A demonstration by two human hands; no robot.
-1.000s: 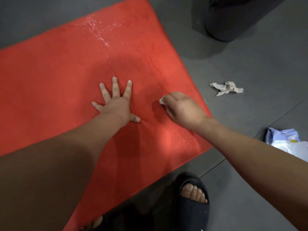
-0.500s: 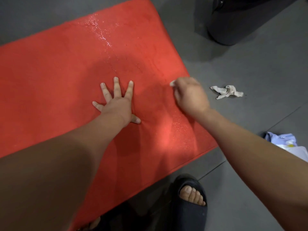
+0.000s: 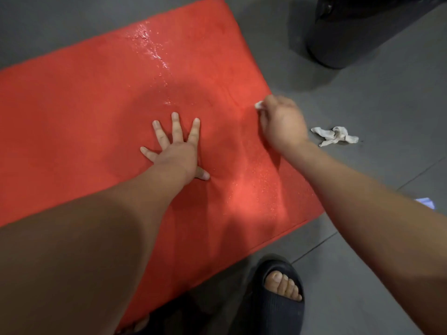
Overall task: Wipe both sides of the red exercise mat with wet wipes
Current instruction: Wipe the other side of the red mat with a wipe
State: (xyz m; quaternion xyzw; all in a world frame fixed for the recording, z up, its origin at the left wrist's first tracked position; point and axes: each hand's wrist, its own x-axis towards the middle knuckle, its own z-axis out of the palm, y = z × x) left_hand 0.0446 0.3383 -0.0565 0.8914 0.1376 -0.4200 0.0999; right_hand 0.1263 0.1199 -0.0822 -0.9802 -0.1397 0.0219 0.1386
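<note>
1. The red exercise mat (image 3: 84, 112) lies flat on the grey floor (image 3: 387, 97), set at a slant so that its right short edge runs from the top centre of the view down toward the lower right.
2. A streak of wet droplets (image 3: 150, 44) glistens along the mat's far part, and a duller damp patch sits just beyond the fingers of the left hand. Fine shining specks also show on the lit area near the mat's near right corner.
3. The left hand (image 3: 177, 153) rests palm down on the middle of the mat, fingers spread wide and flat, the thumb pointing toward the right.
4. The right hand (image 3: 281, 123) is at the mat's right edge, curled closed around a white wet wipe (image 3: 259, 105); only a small corner of the wipe peeks out past the knuckles, pressed to the mat surface.
5. A crumpled used wipe (image 3: 335, 135) lies on the floor just beside the right wrist, off the mat.
6. A foot in a black slide sandal (image 3: 278, 303) stands on the floor near the mat's near edge.
7. A dark rounded object (image 3: 358, 32) stands on the floor at the upper right, well apart from the mat.
8. A small pale blue and white item (image 3: 427, 203) shows behind the right forearm; what it is cannot be told.
</note>
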